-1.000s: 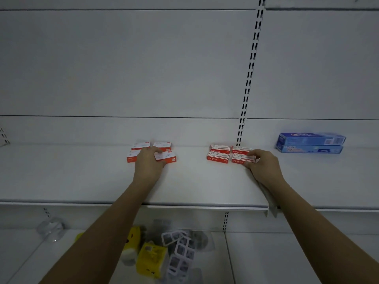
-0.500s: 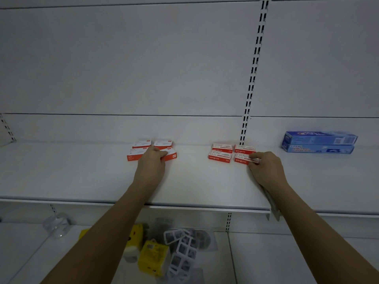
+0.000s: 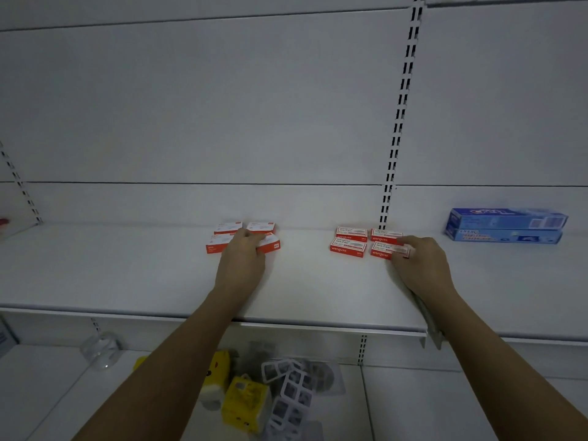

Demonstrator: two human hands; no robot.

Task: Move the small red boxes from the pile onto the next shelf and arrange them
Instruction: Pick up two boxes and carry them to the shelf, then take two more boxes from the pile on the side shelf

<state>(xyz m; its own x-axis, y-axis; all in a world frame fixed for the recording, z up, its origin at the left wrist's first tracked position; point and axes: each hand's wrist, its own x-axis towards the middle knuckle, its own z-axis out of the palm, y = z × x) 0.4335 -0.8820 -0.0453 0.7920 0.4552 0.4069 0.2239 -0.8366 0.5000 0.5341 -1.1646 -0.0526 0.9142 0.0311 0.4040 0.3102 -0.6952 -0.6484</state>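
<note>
On the white shelf (image 3: pixel 127 275), left hand (image 3: pixel 243 254) rests fingers-curled on the left red box pile (image 3: pixel 243 237), right hand (image 3: pixel 420 262) pinches arranged group's (image 3: pixel 366 241) front-right box, long axes running left-right.

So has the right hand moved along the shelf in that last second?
No, hardly at all. The right hand rests on the front right red box, just right of the slotted upright, as before. The camera shifted, not the hand.
</note>
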